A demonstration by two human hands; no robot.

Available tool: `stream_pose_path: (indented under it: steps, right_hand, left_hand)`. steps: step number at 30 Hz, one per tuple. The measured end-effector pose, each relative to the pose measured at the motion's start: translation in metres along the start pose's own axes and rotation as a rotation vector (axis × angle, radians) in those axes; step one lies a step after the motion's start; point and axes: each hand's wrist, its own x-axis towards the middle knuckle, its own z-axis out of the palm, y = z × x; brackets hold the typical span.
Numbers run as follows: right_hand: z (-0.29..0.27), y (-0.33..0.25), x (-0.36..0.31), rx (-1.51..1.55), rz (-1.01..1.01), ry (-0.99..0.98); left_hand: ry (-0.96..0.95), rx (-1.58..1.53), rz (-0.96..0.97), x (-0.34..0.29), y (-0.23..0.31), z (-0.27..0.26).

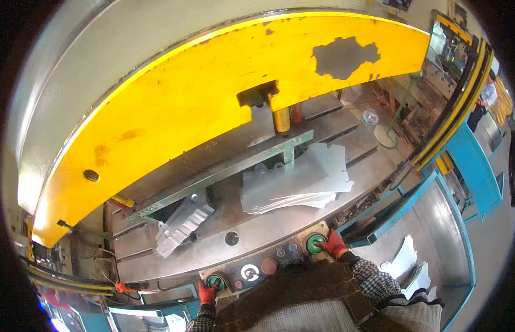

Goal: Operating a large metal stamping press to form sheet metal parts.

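My left hand (207,294), in a red glove, rests at the left end of a control panel (292,255). Its thumb touches a green push button (215,283), with the fingers apart at the panel's edge. At the other end, my right hand (334,245), also red-gloved, presses a second green button (314,244); its fingers are spread and hold nothing. Beyond the panel, a fanned stack of flat sheet-metal blanks (296,180) lies on the press bed (213,252). A bent, ribbed metal part (184,224) sits left of the stack.
A large yellow press ram (185,94) overhangs the bed, above a green-edged die (224,174). On the right, a blue-framed bin (443,243) holds cut metal pieces (404,260). Yellow-and-black guard posts (459,116) flank the press. Another person (486,97) stands far right.
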Motion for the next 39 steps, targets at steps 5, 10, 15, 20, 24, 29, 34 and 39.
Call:
stream_pose_path:
  steps: [5,10,15,20,24,29,34,39]
  right_hand:
    - [-0.006,-0.013,-0.010,-0.043,0.043,0.052]
    - [-0.011,0.014,0.000,0.310,-0.267,-0.042]
    - [-0.081,0.004,0.017,0.433,-0.141,0.252]
    - [-0.124,-0.033,0.065,1.219,0.042,0.360]
    - [-0.119,-0.067,0.089,1.419,0.011,0.151]
    - [-0.135,-0.084,0.089,1.209,-0.046,0.541]
    - [-0.147,-0.117,0.048,1.412,-0.012,0.089]
    - [-0.141,-0.112,0.046,1.460,0.009,0.107]
  left_hand:
    - [-0.062,-0.020,0.023,0.002,0.006,-0.002]
    - [-0.245,-0.240,-0.081,-0.013,0.054,-0.012]
    - [-0.789,0.544,0.105,0.041,0.119,-0.090]
    - [-0.175,0.468,0.552,0.072,0.339,-0.145]
    - [0.333,0.266,1.330,0.096,0.491,-0.155]
    - [0.578,0.599,1.440,0.149,0.589,-0.130]
    - [0.109,0.497,1.315,0.200,0.600,-0.124]
    - [0.447,0.639,1.483,0.179,0.596,-0.139]
